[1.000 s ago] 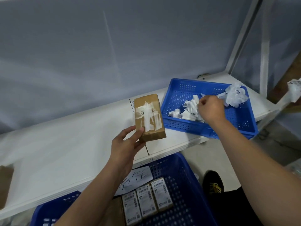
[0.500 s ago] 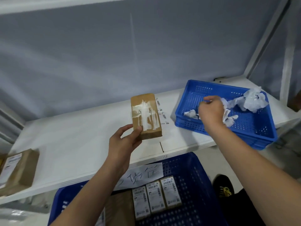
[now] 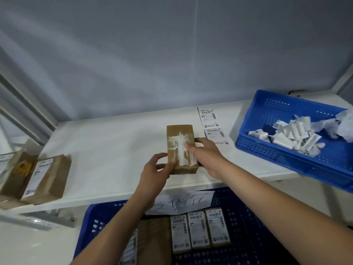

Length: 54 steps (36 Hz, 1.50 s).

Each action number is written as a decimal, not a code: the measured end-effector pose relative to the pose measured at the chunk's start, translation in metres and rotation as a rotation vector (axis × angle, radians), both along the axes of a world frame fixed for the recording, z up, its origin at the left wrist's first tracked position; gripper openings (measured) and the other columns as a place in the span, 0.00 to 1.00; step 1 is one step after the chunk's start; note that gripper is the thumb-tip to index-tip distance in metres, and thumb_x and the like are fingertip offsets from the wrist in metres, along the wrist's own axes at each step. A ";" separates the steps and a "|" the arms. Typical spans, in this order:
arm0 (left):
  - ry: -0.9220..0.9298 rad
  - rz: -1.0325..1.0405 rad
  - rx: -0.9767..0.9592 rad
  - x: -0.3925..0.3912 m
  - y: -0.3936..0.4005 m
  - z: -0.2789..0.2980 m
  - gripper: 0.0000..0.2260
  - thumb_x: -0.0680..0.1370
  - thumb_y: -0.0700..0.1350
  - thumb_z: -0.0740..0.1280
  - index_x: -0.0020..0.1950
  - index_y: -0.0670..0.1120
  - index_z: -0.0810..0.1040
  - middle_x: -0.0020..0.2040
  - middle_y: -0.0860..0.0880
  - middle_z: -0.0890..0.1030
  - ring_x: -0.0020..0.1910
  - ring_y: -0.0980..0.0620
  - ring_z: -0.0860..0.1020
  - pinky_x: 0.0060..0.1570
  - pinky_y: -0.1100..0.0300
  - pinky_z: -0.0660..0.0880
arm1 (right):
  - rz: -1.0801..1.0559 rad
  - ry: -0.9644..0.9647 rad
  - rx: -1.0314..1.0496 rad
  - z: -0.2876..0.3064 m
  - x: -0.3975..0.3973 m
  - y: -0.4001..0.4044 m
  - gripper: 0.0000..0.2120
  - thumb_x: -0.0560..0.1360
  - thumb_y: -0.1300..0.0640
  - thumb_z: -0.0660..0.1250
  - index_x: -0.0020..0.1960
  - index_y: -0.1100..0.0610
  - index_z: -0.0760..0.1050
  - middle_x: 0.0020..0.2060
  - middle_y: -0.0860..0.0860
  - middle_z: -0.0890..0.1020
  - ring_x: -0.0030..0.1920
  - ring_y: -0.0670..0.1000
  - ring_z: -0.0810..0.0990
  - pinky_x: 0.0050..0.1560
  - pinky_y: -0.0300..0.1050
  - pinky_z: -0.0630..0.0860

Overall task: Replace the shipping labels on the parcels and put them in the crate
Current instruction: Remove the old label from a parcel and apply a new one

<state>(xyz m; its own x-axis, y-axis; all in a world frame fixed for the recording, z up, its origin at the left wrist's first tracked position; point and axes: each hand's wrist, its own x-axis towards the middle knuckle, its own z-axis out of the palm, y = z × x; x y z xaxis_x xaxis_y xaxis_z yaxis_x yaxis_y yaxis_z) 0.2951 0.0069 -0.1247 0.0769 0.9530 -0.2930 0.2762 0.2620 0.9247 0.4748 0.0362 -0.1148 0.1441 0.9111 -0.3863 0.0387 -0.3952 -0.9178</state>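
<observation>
Your left hand [image 3: 156, 170] pinches the near left corner of the parcel [image 3: 181, 149] above the bench [image 3: 107, 150]; your right hand [image 3: 205, 155] clasps its right edge, fingers across the torn label residue. The parcel's long axis runs near to far, and the label strip [image 3: 213, 125] lies just right of it, nearer your right hand. Count: one held parcel, two at far left, three labelled in the near crate [image 3: 254, 226].

Both forearms reach forward, left hand [image 3: 155, 174] and right hand [image 3: 207, 158] close together, fingers [image 3: 191, 149] curled

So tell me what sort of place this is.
Probably a parcel packing or warehouse bench: a sheet of labels on the white shelf, a blue crate of labelled parcels below, a basket of torn scraps.
</observation>
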 end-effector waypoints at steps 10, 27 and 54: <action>0.164 0.014 -0.002 -0.026 0.021 -0.030 0.19 0.79 0.54 0.72 0.64 0.45 0.81 0.58 0.51 0.83 0.53 0.56 0.81 0.49 0.64 0.76 | 0.028 -0.041 -0.115 -0.028 -0.031 0.015 0.05 0.77 0.52 0.72 0.48 0.52 0.78 0.47 0.49 0.83 0.46 0.49 0.81 0.43 0.46 0.78; 0.231 0.139 -0.036 -0.040 0.034 -0.049 0.17 0.78 0.55 0.73 0.59 0.45 0.79 0.52 0.51 0.82 0.45 0.60 0.78 0.37 0.68 0.71 | 0.102 -0.132 0.008 -0.045 -0.040 0.013 0.07 0.75 0.53 0.75 0.41 0.46 0.79 0.42 0.43 0.84 0.43 0.41 0.81 0.41 0.36 0.76; 0.406 0.206 0.227 -0.028 0.022 -0.025 0.22 0.80 0.54 0.69 0.71 0.47 0.70 0.69 0.44 0.69 0.56 0.50 0.74 0.43 0.72 0.69 | 0.051 -0.638 0.253 -0.005 0.021 0.009 0.09 0.80 0.60 0.66 0.60 0.57 0.81 0.50 0.48 0.82 0.48 0.47 0.79 0.52 0.35 0.71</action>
<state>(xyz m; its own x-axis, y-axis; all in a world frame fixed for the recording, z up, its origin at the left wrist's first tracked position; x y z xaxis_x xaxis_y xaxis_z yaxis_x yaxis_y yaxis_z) 0.2666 0.0289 -0.1495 -0.1964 0.9795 -0.0436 0.5889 0.1534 0.7935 0.4956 0.0449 -0.1199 0.2278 0.9736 -0.0147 0.6151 -0.1555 -0.7730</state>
